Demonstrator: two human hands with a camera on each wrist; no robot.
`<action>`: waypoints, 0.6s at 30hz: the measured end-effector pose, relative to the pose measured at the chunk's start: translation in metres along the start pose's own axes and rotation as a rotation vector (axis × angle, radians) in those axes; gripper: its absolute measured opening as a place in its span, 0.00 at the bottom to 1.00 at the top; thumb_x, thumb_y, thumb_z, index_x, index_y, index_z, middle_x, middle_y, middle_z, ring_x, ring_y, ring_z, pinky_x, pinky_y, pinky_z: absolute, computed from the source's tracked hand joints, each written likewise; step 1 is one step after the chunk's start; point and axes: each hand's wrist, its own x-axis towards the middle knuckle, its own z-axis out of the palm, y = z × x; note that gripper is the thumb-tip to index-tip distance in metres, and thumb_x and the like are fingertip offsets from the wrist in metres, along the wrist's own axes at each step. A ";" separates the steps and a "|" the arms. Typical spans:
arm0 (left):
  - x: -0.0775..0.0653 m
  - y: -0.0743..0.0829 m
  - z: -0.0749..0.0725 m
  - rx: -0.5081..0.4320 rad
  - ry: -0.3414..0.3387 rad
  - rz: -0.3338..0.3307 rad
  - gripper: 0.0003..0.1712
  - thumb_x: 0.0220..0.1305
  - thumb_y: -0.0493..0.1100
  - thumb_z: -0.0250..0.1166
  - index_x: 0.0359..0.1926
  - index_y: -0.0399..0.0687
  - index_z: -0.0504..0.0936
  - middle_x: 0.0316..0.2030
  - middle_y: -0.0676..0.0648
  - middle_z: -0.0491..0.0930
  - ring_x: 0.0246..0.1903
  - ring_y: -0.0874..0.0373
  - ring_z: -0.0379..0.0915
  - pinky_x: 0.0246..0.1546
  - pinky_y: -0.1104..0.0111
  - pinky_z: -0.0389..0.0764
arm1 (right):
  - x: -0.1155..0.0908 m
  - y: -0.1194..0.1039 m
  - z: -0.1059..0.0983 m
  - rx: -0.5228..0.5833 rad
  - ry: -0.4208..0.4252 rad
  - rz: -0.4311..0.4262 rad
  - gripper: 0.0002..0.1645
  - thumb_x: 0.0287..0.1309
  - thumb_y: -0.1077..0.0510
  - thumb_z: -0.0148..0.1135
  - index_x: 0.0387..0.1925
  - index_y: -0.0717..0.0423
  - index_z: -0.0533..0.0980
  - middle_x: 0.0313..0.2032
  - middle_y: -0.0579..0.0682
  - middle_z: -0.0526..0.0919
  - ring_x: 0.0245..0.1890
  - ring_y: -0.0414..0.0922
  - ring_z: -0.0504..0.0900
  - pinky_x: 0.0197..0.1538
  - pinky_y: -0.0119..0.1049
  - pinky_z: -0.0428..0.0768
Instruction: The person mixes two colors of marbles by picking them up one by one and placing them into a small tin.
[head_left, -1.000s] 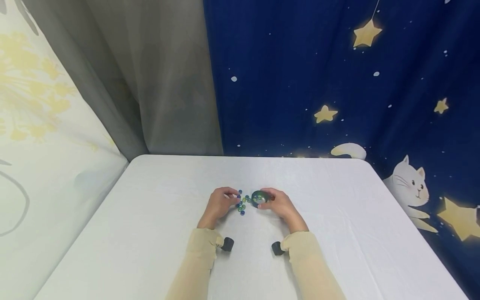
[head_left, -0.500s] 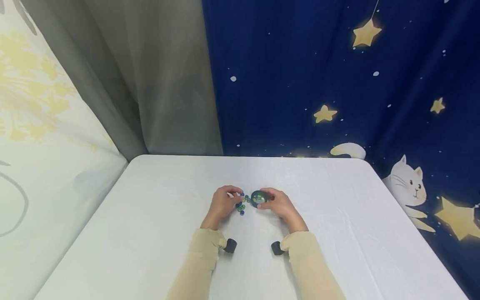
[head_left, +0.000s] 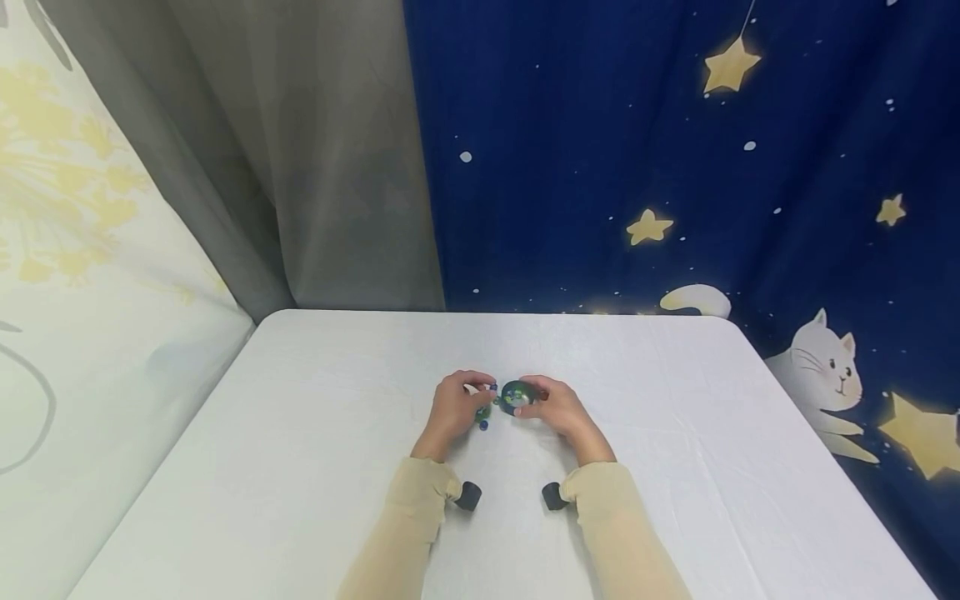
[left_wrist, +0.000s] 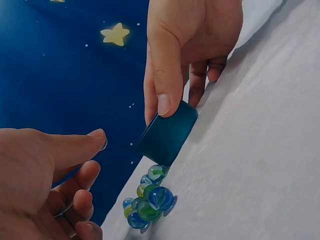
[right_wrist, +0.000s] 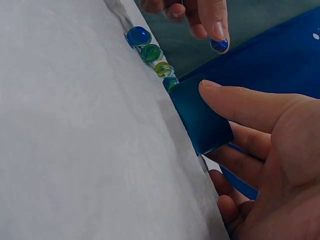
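My left hand (head_left: 454, 408) pinches a blue marble (right_wrist: 219, 46) between thumb and finger, raised above the table. Loose blue, green and yellow marbles (left_wrist: 148, 210) lie in a cluster below and beside that hand. With thumb and fingers, my right hand (head_left: 564, 410) grips a small round teal container (right_wrist: 202, 117) by its right side. The container stands on the table, its open top facing up. Several marbles show inside it in the head view. Its near wall touches or nearly touches the closest loose marble in the wrist views.
A white cloth covers the table (head_left: 300, 467). Behind it hang a grey curtain (head_left: 352, 167) and a dark blue curtain (head_left: 540, 208) printed with stars and a cat. A black wrist device (head_left: 468, 496) sits at the left sleeve, another (head_left: 553, 497) at the right.
My left hand has moved right, toward the container, and now holds a blue marble above the loose ones. My right hand and the container have stayed in place.
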 end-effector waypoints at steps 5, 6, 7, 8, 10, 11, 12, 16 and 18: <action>0.000 0.002 0.001 -0.024 0.007 -0.009 0.09 0.58 0.40 0.69 0.41 0.50 0.86 0.32 0.54 0.78 0.35 0.56 0.70 0.38 0.63 0.71 | 0.000 -0.001 0.000 0.001 -0.001 -0.004 0.32 0.44 0.58 0.75 0.56 0.51 0.79 0.57 0.55 0.78 0.60 0.59 0.73 0.60 0.59 0.66; 0.000 0.003 0.001 -0.029 0.011 -0.010 0.09 0.58 0.40 0.69 0.41 0.49 0.86 0.32 0.54 0.79 0.35 0.57 0.70 0.38 0.63 0.72 | 0.000 -0.001 0.000 0.000 -0.001 -0.005 0.32 0.44 0.58 0.75 0.56 0.51 0.79 0.57 0.55 0.78 0.60 0.59 0.73 0.60 0.59 0.66; 0.000 0.003 0.002 -0.033 0.013 -0.012 0.09 0.58 0.40 0.69 0.42 0.49 0.86 0.31 0.54 0.79 0.35 0.57 0.70 0.38 0.64 0.71 | 0.000 -0.001 -0.001 -0.002 0.000 -0.006 0.32 0.44 0.58 0.75 0.56 0.51 0.79 0.57 0.55 0.78 0.59 0.59 0.73 0.60 0.59 0.66; 0.000 0.004 0.002 -0.034 0.016 -0.016 0.09 0.59 0.40 0.69 0.42 0.49 0.86 0.31 0.54 0.78 0.34 0.57 0.70 0.38 0.64 0.72 | 0.000 -0.001 -0.001 -0.004 0.000 -0.009 0.32 0.44 0.59 0.75 0.56 0.51 0.79 0.57 0.55 0.78 0.59 0.59 0.73 0.60 0.59 0.67; 0.000 0.005 0.002 -0.038 0.021 -0.024 0.09 0.59 0.40 0.69 0.42 0.50 0.86 0.31 0.54 0.78 0.34 0.57 0.70 0.37 0.64 0.71 | 0.000 -0.001 -0.001 -0.008 0.001 -0.013 0.32 0.44 0.59 0.75 0.56 0.51 0.78 0.57 0.56 0.79 0.59 0.59 0.73 0.60 0.58 0.67; 0.000 0.005 0.003 -0.042 0.026 -0.027 0.09 0.59 0.40 0.69 0.42 0.50 0.86 0.31 0.54 0.78 0.33 0.57 0.70 0.36 0.64 0.71 | 0.000 -0.001 -0.002 -0.008 0.000 -0.014 0.32 0.44 0.59 0.75 0.56 0.51 0.78 0.57 0.56 0.79 0.59 0.59 0.73 0.60 0.58 0.67; 0.000 0.006 0.003 -0.044 0.029 -0.031 0.09 0.59 0.40 0.69 0.42 0.50 0.86 0.31 0.54 0.78 0.33 0.57 0.69 0.36 0.65 0.71 | 0.000 -0.001 -0.002 -0.008 -0.001 -0.014 0.32 0.44 0.59 0.75 0.56 0.51 0.78 0.57 0.56 0.78 0.59 0.59 0.73 0.60 0.58 0.67; -0.001 0.007 0.004 -0.052 0.042 -0.034 0.10 0.59 0.40 0.69 0.43 0.50 0.86 0.31 0.54 0.78 0.31 0.57 0.69 0.34 0.65 0.71 | 0.000 -0.001 -0.002 -0.002 -0.006 -0.007 0.33 0.44 0.59 0.75 0.56 0.51 0.78 0.57 0.55 0.78 0.59 0.59 0.73 0.60 0.58 0.67; -0.001 0.007 0.004 -0.061 0.044 -0.030 0.10 0.60 0.40 0.68 0.43 0.50 0.86 0.30 0.54 0.78 0.31 0.58 0.69 0.34 0.65 0.71 | 0.000 -0.002 -0.002 0.000 -0.007 -0.004 0.33 0.44 0.58 0.75 0.57 0.51 0.78 0.57 0.55 0.78 0.60 0.59 0.73 0.60 0.58 0.67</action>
